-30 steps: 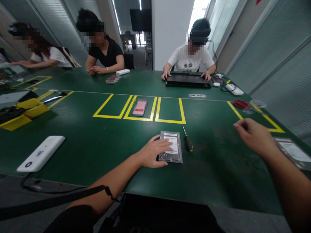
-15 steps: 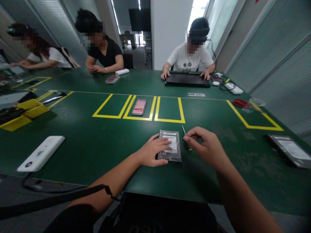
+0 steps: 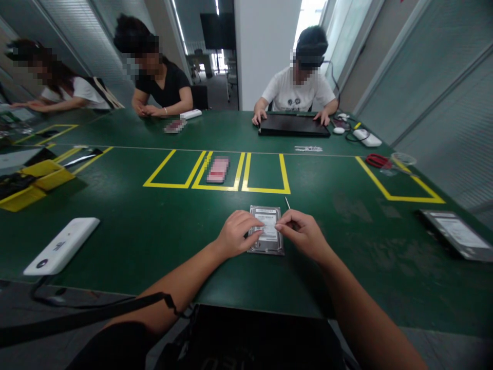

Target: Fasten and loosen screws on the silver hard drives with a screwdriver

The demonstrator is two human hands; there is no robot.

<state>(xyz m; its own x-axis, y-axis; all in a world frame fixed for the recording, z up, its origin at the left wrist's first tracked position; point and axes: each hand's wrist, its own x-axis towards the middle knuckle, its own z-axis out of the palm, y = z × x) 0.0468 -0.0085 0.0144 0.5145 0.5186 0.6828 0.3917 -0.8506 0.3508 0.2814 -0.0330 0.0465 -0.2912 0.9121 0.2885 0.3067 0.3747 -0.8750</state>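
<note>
A hard drive (image 3: 271, 245) with a white label lies flat on the green table in front of me. My left hand (image 3: 239, 234) is over its left side, fingers bent and the thumb apart from them, with nothing visible between. At the drive's right edge, my right hand (image 3: 298, 231) has thumb and forefinger pinched together over the label; whatever they hold, if anything, is too small to make out. The thin metal shaft of a tool, likely a screwdriver (image 3: 287, 203), sticks out behind the right hand, which hides the rest of it.
A second drive (image 3: 460, 234) rests at the right. White power banks (image 3: 63, 245) and yellow bins (image 3: 54, 173) are on the left. A phone (image 3: 218, 170) lies inside yellow tape marks. Red-handled scissors (image 3: 375, 161) lie farther right. Across the table, a person holds a black panel (image 3: 295, 125).
My right hand has moved left from beside the tool to the drive's right edge. My left hand has lifted from lying flat on the drive and curled its fingers.
</note>
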